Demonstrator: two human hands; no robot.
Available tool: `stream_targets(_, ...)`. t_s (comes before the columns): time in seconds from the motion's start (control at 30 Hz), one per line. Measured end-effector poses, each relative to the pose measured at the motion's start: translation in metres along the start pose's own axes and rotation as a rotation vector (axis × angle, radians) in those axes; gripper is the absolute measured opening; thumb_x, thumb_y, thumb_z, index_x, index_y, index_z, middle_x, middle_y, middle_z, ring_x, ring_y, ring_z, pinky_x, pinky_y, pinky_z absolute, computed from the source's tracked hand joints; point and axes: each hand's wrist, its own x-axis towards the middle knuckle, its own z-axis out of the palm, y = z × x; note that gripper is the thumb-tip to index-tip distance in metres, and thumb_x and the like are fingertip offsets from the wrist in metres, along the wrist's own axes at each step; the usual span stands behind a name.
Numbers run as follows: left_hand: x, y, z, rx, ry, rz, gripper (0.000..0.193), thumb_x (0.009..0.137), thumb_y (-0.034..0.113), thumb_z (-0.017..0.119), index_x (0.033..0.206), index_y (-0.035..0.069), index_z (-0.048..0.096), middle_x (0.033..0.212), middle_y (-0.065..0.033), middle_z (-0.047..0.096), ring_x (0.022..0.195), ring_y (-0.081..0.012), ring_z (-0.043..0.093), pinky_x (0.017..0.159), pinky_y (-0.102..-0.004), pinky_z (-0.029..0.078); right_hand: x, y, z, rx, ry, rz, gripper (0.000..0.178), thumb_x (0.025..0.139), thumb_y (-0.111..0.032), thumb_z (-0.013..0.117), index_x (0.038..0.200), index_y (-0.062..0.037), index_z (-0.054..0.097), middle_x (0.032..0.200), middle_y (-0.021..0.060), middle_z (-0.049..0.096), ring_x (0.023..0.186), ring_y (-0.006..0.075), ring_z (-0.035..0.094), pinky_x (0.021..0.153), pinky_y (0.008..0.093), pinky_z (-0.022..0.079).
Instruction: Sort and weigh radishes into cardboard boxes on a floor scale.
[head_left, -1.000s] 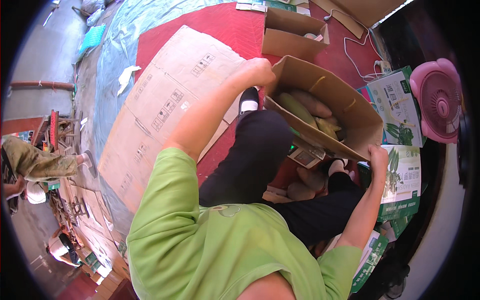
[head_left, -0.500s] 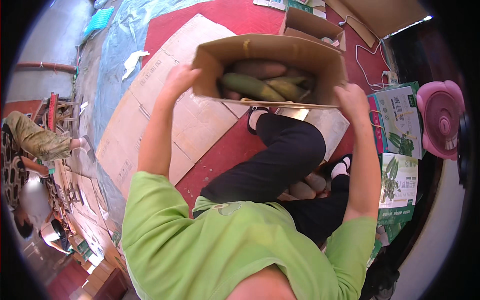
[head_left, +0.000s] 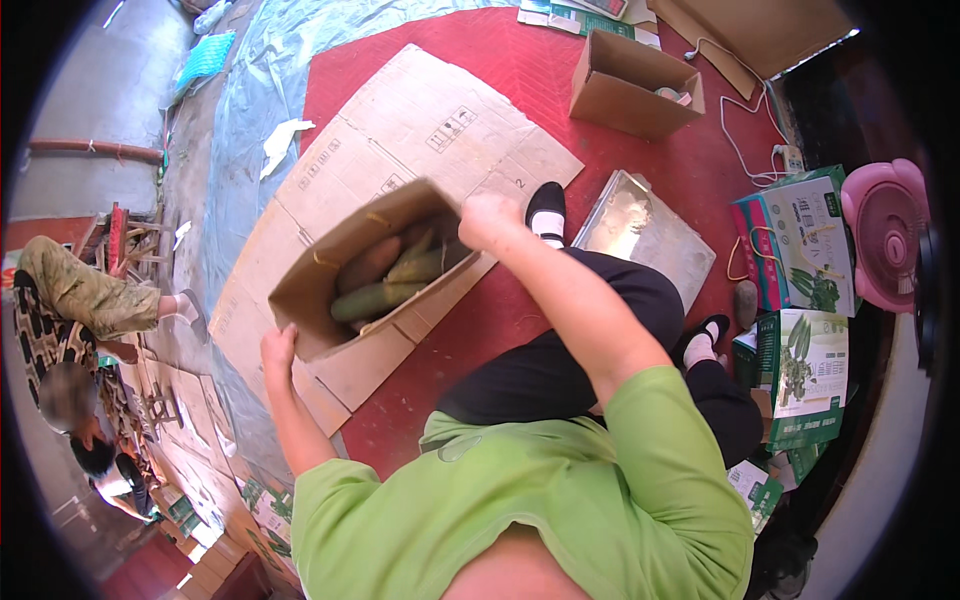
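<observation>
Between my two hands is an open-topped cardboard box [head_left: 312, 292], tilted so that its inside faces me. My left hand [head_left: 279, 347] is closed on its near left edge, and my right hand [head_left: 490, 222] grips its right end. In the box lie several long green radishes [head_left: 378, 301], some of them brownish or reddish. The box is over a flattened cardboard sheet [head_left: 395, 120] on the floor; whether it touches the sheet I cannot tell.
A second open box [head_left: 640, 110] stands ahead on the red floor [head_left: 510, 60]. Near my feet lies a metal sheet [head_left: 655, 235]. Green-and-white cartons [head_left: 800, 235] and a pink fan [head_left: 885, 235] stand at right, with a white cable. Another person [head_left: 85, 290] is at far left.
Both hands have swung the box with the radishes from ahead of me to the left, over the cardboard sheet. It has turned at an angle. The second box and metal sheet show more fully.
</observation>
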Motion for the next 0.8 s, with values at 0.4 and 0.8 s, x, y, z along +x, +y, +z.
stream_targets(0.4,-0.040,-0.032,0.033,-0.042,0.089,-0.034,0.053,0.083,0.040,0.054,0.077,-0.012,0.061,0.073,-0.0331,0.057,0.076,-0.0459,0.060,0.068,-0.0481,0.045,-0.016,-0.015,0.049,0.020,-0.106,0.013,0.028,0.079,-0.017,0.054,0.099,-0.0040,0.068,0.106,0.0176,0.065,0.102,0.0309,0.062,0.085,0.0383,0.050)
stream_targets(0.8,-0.035,-0.020,0.041,0.024,0.089,-0.107,0.053,0.084,0.043,0.057,0.091,-0.009,0.063,0.089,-0.0306,0.061,0.085,-0.0433,0.059,0.074,-0.0474,0.045,-0.014,0.006,0.032,0.226,-0.003,-0.006,0.042,0.081,-0.041,0.061,0.098,-0.0032,0.067,0.101,0.0158,0.066,0.098,0.0314,0.062,0.083,0.0413,0.049)
